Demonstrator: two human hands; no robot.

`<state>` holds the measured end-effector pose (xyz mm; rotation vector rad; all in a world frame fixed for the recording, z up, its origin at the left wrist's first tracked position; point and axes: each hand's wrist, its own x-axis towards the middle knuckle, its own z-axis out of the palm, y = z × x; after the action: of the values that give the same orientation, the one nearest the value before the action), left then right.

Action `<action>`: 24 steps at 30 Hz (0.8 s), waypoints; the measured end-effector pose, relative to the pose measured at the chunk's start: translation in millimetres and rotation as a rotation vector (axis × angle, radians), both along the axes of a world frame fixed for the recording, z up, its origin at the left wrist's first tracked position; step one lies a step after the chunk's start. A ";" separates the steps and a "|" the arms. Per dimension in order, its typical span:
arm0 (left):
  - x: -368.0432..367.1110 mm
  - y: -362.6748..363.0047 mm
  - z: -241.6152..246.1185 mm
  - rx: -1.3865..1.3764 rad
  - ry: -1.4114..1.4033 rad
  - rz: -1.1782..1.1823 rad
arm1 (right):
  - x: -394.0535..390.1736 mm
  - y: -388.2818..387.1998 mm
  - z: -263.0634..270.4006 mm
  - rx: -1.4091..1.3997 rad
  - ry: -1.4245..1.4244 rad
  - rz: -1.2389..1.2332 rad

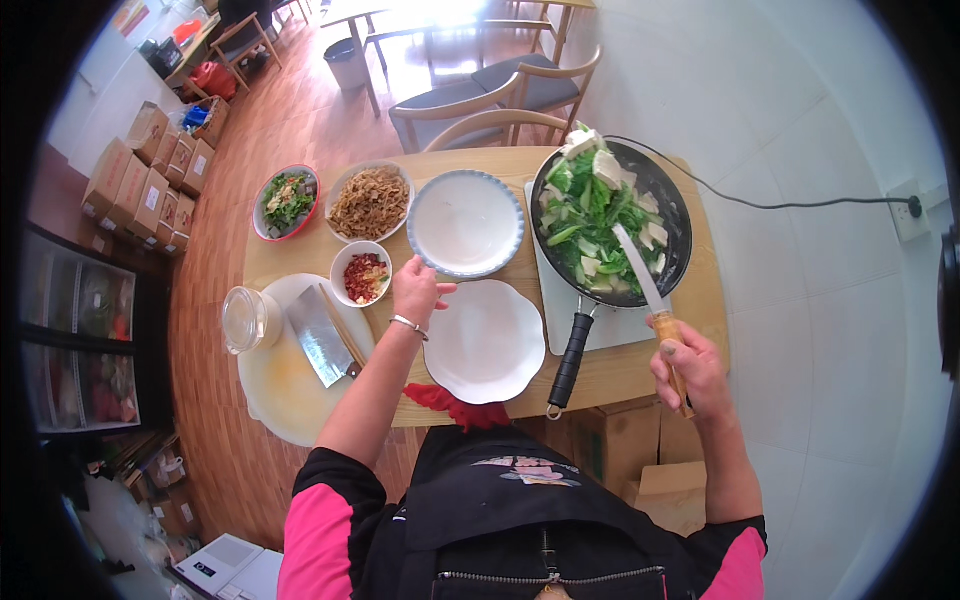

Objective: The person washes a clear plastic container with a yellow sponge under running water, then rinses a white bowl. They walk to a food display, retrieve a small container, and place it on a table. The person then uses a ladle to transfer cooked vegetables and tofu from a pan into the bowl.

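Observation:
My right hand (pixel 691 361) grips the wooden handle of a metal spatula (pixel 636 264), whose blade reaches into the black frying pan (pixel 677 191). Leafy greens (pixel 600 196) and white tofu slices (pixel 607 169) fill the pan, some piled at its far rim. My left hand (pixel 420 289), with a bangle at the wrist, hovers with fingers apart beside the near rim of a deep white bowl (pixel 465 221). An empty white scalloped plate (pixel 484 341) lies just right of that hand. To its left is a small bowl of chopped red chili and garlic (pixel 362 275).
A cleaver (pixel 321 334) and chopsticks (pixel 341 324) lie on a round cutting board (pixel 277 405) at left, beside a lidded jar (pixel 250 319). Two filled bowls stand behind. A black cord (pixel 795 204) runs to the wall socket. The pan's handle (pixel 571 360) points towards me. Chairs (pixel 480 105) stand beyond the table.

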<state>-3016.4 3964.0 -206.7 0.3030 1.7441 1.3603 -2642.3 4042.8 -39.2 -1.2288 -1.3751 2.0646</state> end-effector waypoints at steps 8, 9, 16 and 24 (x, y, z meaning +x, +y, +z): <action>2.9 -4.7 -5.2 0.057 -0.112 0.066 | -80.9 -6.8 -15.6 -0.194 0.026 0.187; 2.1 -5.6 -4.0 0.056 -0.111 0.069 | -89.2 -4.7 -21.9 -0.186 -0.013 0.217; -14.3 -31.6 -27.9 -0.041 0.508 -0.051 | -122.4 7.8 -72.6 0.637 -0.437 0.567; 11.0 -94.3 -86.6 -0.025 0.247 -0.290 | -106.8 -7.3 -61.7 1.165 -0.865 0.678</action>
<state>-3005.4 3869.7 -293.3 0.7067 1.8316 1.1261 -2749.1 4035.5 -101.0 -1.1156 -3.0183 0.4650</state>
